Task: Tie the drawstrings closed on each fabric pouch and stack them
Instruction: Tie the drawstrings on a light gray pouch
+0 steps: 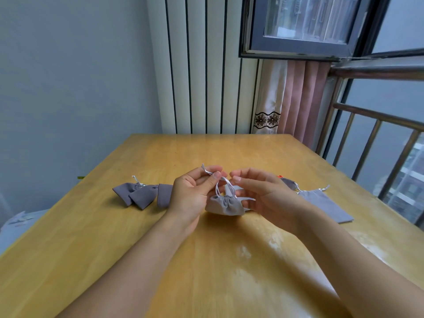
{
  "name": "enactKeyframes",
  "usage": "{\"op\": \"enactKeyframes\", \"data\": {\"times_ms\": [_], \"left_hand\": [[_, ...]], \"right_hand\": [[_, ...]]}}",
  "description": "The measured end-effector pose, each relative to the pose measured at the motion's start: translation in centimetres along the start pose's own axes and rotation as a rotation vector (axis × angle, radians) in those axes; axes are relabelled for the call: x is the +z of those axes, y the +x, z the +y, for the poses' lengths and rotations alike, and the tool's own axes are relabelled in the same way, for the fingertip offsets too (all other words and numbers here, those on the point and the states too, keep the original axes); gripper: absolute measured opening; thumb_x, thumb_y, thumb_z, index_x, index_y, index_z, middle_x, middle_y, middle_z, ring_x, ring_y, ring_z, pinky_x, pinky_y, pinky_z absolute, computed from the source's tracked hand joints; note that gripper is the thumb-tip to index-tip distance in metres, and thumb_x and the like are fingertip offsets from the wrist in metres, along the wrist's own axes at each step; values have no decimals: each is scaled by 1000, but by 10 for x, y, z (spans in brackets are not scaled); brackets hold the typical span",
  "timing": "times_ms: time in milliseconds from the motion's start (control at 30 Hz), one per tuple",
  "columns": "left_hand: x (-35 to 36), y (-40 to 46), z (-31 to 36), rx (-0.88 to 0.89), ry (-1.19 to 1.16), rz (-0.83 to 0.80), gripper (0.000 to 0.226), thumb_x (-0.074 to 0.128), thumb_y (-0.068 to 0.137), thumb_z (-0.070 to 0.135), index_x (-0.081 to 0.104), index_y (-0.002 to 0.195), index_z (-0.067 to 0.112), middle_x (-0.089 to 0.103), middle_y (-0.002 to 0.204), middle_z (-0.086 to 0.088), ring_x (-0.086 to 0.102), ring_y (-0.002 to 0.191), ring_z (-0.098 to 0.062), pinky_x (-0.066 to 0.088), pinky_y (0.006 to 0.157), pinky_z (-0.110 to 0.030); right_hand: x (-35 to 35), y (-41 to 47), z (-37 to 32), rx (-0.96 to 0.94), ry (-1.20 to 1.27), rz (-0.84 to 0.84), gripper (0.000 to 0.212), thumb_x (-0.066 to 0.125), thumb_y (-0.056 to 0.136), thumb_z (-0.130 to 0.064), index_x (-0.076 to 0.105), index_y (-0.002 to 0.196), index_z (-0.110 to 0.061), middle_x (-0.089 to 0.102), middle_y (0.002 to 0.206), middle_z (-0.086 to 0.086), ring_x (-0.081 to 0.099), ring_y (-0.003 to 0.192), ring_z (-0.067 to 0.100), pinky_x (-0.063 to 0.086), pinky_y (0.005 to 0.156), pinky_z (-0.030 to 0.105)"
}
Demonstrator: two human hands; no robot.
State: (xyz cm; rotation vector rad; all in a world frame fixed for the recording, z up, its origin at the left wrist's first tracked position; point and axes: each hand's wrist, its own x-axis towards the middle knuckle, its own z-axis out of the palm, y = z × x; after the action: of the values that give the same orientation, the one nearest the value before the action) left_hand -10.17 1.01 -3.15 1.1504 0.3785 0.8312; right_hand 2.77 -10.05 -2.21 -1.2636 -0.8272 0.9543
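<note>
A small grey fabric pouch [226, 204] with a gathered mouth hangs just above the wooden table [142, 237] between my hands. My left hand [195, 191] pinches one white drawstring [219, 180] between thumb and forefinger. My right hand [259, 191] holds the other cord, which runs under its fingers. To the left lie cinched grey pouches [135, 193] overlapping one another. A flat pouch [323, 203] with loose cords lies at the right, partly hidden by my right hand.
A white striped radiator panel [206, 65] stands behind the table's far edge. A pink curtain [302, 99] hangs at the back right, with a metal railing [376, 138] and window along the right side. Something orange [279, 176] peeks out behind my right hand.
</note>
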Motion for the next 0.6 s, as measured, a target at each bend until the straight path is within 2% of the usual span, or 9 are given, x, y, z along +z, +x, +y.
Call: {"op": "enactKeyframes", "data": {"times_ms": [100,167,267,367,500,600], "left_hand": [[0,0,0,11,0,-6,14,61,90,-2,68,101,2,76,90,-12,71,69,-17,57,61,-22],[-1,1,0,23,5,-5,14,61,90,-2,68,101,2,76,91,-12,72,72,-17,57,64,-23],[-3,3,1,39,4,-8,13,61,90,-2,69,100,3,77,89,-9,72,75,-15,58,68,-24],[-3,3,2,45,5,-12,13,61,90,-2,69,99,5,77,88,-9,72,77,-15,59,70,-24],[-3,4,1,37,-15,-15,13,62,90,-2,70,96,6,77,87,-8,71,73,-15,59,70,-25],[-5,7,1,67,-21,-2,13,61,91,0,70,95,8,77,87,-7,72,77,-16,58,70,-24]], "right_hand": [[-1,-1,5,62,-140,-92,30,74,84,-26,73,110,-11,71,108,12,62,96,23,46,88,38],[-1,-2,8,55,-198,-101,31,74,81,-27,75,106,-8,71,105,13,61,96,23,47,91,38],[-2,0,8,30,-161,-65,25,74,76,-23,75,92,-4,71,96,15,62,89,25,54,80,31],[-5,0,6,30,-141,-102,16,73,79,-23,72,86,-9,69,91,13,63,83,22,55,72,27],[-6,3,8,9,-71,-139,11,71,82,-15,65,85,-8,63,87,14,58,71,19,54,65,25],[-11,6,6,-7,-5,-77,20,70,81,-10,70,99,-2,66,84,13,60,65,15,55,64,22]]}}
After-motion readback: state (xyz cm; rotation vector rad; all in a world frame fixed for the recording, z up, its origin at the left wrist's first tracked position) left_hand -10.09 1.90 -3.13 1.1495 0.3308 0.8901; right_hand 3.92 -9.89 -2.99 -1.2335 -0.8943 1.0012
